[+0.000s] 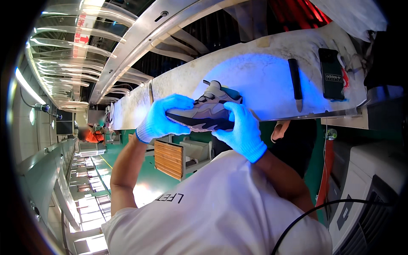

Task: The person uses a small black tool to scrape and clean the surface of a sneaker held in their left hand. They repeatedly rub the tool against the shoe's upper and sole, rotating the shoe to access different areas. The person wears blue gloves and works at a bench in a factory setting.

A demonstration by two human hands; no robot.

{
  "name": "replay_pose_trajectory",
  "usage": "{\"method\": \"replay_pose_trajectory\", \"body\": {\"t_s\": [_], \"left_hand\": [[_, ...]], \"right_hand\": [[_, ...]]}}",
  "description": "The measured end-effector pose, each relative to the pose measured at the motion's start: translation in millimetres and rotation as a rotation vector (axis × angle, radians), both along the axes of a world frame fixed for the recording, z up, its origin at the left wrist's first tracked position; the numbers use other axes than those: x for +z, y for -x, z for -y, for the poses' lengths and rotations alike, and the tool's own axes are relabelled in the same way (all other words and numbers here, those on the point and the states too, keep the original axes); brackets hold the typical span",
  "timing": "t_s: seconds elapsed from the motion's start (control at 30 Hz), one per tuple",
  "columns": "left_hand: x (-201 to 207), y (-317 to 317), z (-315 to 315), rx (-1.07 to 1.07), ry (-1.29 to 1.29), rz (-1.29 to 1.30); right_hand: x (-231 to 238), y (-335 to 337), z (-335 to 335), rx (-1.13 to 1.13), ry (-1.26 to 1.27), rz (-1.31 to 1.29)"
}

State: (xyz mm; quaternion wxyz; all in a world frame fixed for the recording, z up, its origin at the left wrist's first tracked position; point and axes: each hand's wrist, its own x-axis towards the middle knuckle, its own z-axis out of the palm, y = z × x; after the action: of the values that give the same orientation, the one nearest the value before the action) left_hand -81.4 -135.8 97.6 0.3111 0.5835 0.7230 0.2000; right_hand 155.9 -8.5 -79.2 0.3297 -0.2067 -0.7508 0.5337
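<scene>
1. The shoe (204, 111) is held above the white surface (263, 76), under blue light.
2. The left hand (163, 117) has its fingers clenched round the toe end.
3. The right hand (240, 129) has its fingers grasping the heel end.
4. The shoe looks light; upper soft, sole stiffer. Holding it at both ends suits it.
5. A dark tool (295, 83) and a black phone (331, 73) lie on the surface.
6. No containers are visible.
</scene>
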Motion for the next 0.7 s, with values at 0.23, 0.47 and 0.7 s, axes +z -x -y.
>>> {"method": "replay_pose_trajectory", "body": {"t_s": [0.23,0.47,0.7], "left_hand": [[11.1,4.9,-15.2,0.261,0.377,0.275],[8.5,-17.8,-73.4,0.021,0.800,-0.159],[-10.0,-25.6,-79.3,0.084,0.811,-0.238]], "right_hand": [[8.8,7.3,-6.8,0.060,0.016,0.071],[9.5,8.7,5.5,0.064,-0.092,0.148],[6.0,12.5,9.7,0.051,-0.118,0.144]]}}
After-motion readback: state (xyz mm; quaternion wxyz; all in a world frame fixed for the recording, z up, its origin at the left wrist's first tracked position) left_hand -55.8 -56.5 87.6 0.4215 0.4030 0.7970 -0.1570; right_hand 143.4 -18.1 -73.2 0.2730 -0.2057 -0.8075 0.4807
